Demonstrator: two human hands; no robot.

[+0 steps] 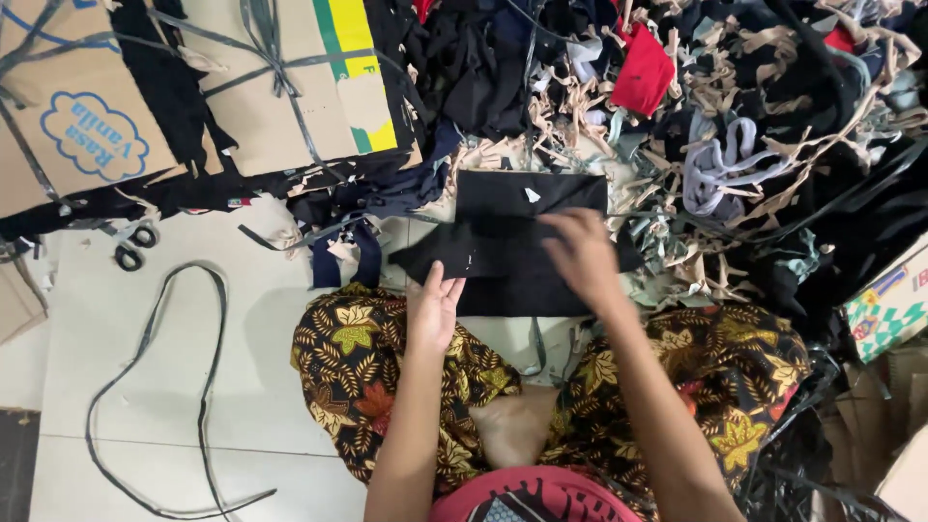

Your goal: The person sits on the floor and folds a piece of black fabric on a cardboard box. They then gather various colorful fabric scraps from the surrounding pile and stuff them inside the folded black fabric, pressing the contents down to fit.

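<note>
- A heap of fabric scraps (754,145), black, beige, grey and red, fills the ground beyond and to the right of the black cloth (527,246), running off the top and right edges
- Two brown cardboard boxes (193,87) bound with grey strapping lie up and left of the black cloth; one carries a blue cloud-shaped label, the other a green and yellow stripe
- Pale floor tiles (97,338) left of the black cloth offer the only open room, crossed by one long loop of grey strap (184,387)
- The black cloth lies flat just beyond the seated person's patterned knees, one fold angled across it
- One green-checked carton (889,304) sits at the right edge, well right of the black cloth
- The right hand (580,256) presses down on the black cloth, fingers blurred
- The left hand (435,309) rests at the cloth's near left edge, fingers spread and flat
- One pair of scissors (135,242) lies far left of the black cloth
</note>
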